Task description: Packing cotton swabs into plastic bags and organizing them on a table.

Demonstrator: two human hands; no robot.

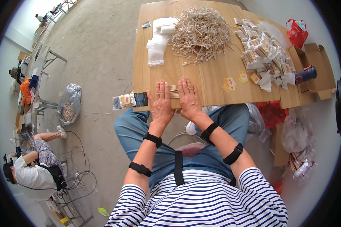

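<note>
Pressing stick bundle (pixel 173 91), left hand (pixel 161 105), right hand (pixel 189 99), loose stick pile (pixel 201 32) beyond

1 head-worn fisheye view, steeply downward, close over hands at wooden table (pixel 216 81).

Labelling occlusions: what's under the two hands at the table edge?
A row of thin wooden sticks shows between the left hand and right hand, lying on the table. The rest of the row is covered by the palms.
</note>
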